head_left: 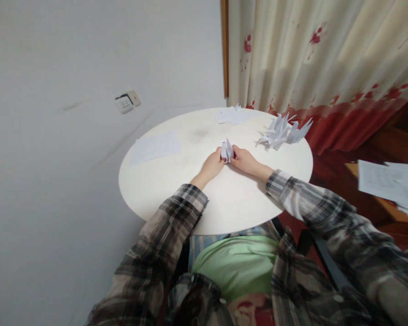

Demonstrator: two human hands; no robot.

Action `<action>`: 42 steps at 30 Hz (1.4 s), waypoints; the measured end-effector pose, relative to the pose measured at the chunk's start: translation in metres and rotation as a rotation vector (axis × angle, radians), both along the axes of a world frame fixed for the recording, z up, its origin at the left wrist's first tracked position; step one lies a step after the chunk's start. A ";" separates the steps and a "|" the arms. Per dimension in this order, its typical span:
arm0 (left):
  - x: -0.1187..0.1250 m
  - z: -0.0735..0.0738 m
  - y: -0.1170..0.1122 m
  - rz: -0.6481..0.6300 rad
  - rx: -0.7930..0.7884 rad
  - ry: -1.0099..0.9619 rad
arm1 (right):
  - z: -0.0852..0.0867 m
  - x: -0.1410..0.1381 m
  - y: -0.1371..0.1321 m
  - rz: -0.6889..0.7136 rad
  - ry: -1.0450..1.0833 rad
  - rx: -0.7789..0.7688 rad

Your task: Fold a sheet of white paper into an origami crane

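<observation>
Over the middle of a round white table point(177, 185), a small piece of folded white paper point(227, 151) stands between my two hands, with a pointed tip sticking up. My left hand point(213, 164) pinches its left side, the fingers closed. From the right, my right hand point(245, 159) grips the other side with thumb and fingers. The fingertips partly cover the lower folds of the paper. To the right of my right hand lies a pile of folded paper cranes point(279, 131) with pointed wings and tips.
Flat white sheets point(156, 147) lie at the table's left, and paper pieces point(230, 115) at its far edge. A wall with a socket point(124, 104) borders the left. A curtain point(292, 59) hangs behind. Printed papers point(384, 181) rest on a wooden surface at right.
</observation>
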State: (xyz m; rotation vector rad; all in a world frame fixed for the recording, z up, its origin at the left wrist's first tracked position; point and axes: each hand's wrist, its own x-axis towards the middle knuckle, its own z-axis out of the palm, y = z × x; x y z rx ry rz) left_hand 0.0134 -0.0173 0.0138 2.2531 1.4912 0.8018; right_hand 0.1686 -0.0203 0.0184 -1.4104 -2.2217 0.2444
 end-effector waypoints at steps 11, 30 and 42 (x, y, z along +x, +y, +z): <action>0.000 0.000 0.000 -0.005 -0.001 -0.007 | -0.004 0.000 0.003 0.013 0.014 0.028; 0.000 -0.002 0.002 -0.002 0.003 -0.012 | -0.004 0.001 0.003 0.028 0.021 0.032; -0.001 -0.006 0.004 -0.018 0.029 -0.038 | -0.001 0.002 0.002 0.022 -0.003 0.029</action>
